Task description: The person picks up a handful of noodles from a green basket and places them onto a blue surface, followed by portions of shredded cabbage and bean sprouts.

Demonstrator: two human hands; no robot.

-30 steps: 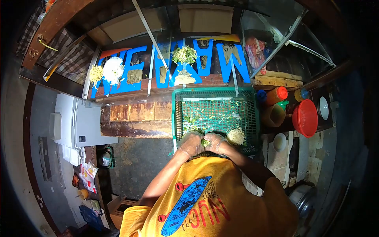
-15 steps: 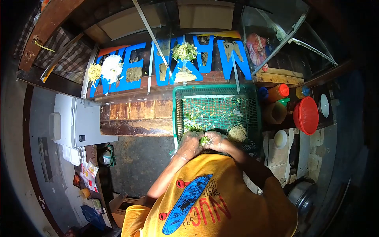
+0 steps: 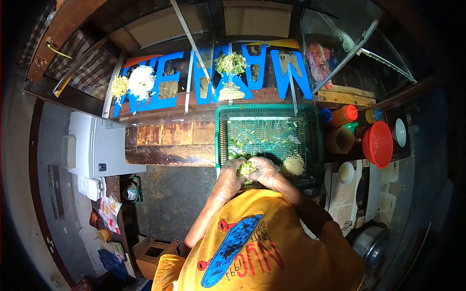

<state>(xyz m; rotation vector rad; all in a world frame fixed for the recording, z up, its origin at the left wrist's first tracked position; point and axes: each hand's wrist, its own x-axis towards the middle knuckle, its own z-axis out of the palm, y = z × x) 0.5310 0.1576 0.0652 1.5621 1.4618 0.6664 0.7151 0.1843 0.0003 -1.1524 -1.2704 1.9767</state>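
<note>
My left hand (image 3: 228, 180) and my right hand (image 3: 267, 173), both in thin clear plastic gloves, are cupped around a bunch of pale green shredded vegetables (image 3: 246, 169). They are close to my chest, over the near edge of a green plastic basket (image 3: 219, 131). Inside the basket, just beyond my left hand, lie some leafy greens (image 3: 237, 149). To the right of my right hand sits a pale tangle of thin strands (image 3: 293, 165), perhaps sprouts or noodles. Vegetable scraps are scattered over the basket's floor. My fingertips are partly hidden by the bunch.
Behind the glass are a heap of greens (image 3: 230, 64), a white heap (image 3: 141, 82) and a yellow heap (image 3: 119, 87). At right stand an orange-lidded container (image 3: 343, 115), a red bowl (image 3: 377, 144) and a white bowl (image 3: 345, 173). A white cooler box (image 3: 114, 145) is at left.
My hands have moved slightly apart and turned, so more of the green bunch shows between them. The whole view has shifted a little.
</note>
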